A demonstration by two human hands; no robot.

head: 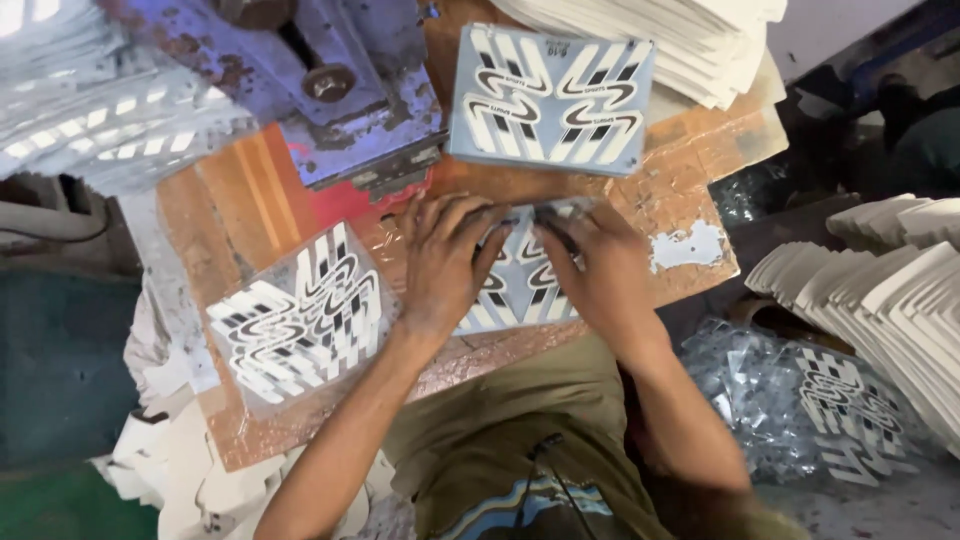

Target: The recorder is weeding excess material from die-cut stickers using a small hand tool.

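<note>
Both hands lie on one printed sheet [520,285] near the front edge of the board [250,200]. The sheet is pale grey-blue with curved white, black and checkered stripe shapes. Only its middle and its lower part show, because the hands cover the top and both sides.

The left hand [445,265] rests flat on the left half of the sheet, fingers spread and bent a little, and the fingertips press on the top edge. The right hand [590,265] lies over the right half, fingers curled toward the top edge. A thin dark thing seems to be under these fingers, but I cannot tell what it is, or if the hand really grips it.

Just behind the sheet, a stack [550,100] of the same printed sheets stands on the board, square and a little turned. Left of the sheet, a second pile [300,320] lies in clear film, tilted; here the shapes look cut out. Behind this pile, a blue metal press [340,90] with rust spots hangs over the board. The board itself is orange-brown and covered with worn shiny film.

Beyond the stack, at the far edge, white blanks [690,40] lie in a thick heap. Right of the board, well apart from the sheet, more white blanks [890,270] fan out. Below them lies a heap of crumpled film [790,400] with stripe shapes on it.
</note>
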